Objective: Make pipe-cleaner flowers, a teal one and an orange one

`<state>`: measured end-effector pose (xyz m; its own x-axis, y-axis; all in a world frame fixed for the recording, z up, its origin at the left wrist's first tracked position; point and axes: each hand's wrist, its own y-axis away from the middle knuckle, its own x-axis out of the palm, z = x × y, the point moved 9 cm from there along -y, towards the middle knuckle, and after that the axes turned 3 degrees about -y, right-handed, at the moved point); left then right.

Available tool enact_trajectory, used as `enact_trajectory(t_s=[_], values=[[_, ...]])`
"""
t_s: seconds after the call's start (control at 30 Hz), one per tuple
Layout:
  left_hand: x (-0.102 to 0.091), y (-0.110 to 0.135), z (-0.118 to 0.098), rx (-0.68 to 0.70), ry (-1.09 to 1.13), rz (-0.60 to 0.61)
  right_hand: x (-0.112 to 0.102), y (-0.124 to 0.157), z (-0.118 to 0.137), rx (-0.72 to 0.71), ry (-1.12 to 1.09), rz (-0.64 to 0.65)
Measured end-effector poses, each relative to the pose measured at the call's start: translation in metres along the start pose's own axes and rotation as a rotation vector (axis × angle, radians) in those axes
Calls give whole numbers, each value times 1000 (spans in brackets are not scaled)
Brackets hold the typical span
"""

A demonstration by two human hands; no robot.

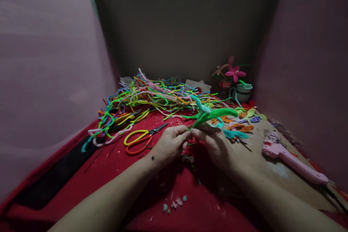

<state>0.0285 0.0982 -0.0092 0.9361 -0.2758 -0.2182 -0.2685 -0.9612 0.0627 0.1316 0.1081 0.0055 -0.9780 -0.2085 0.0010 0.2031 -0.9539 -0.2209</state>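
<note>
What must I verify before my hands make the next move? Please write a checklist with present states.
1. Green-and-teal piece held between left hand and right hand: ok.
2. Scissors set down, beside the left hand: ok.
3. Pink glue gun set down, on the cardboard: ok.
4. Glue gun hot: cannot tell.
5. Red cloth free of scraps: not ok, small bits lie scattered.

a cramped craft corner between pinkish walls: a red cloth, a tangled heap of fuzzy coloured stems far off, scissors left, a pink glue gun right, fuzzy flowers far right.
</note>
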Motion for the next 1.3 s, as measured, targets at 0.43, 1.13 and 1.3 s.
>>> enact_trajectory(t_s=[0.43,1.13,1.3], values=[[9,1,3,22,79,178,7,-2,-18,66,-411,27],[12,2,4,-50,443,273,3,-5,-6,-20,-229,92],[19,6,2,-65,506,409,10,-7,-16,60,-364,189]])
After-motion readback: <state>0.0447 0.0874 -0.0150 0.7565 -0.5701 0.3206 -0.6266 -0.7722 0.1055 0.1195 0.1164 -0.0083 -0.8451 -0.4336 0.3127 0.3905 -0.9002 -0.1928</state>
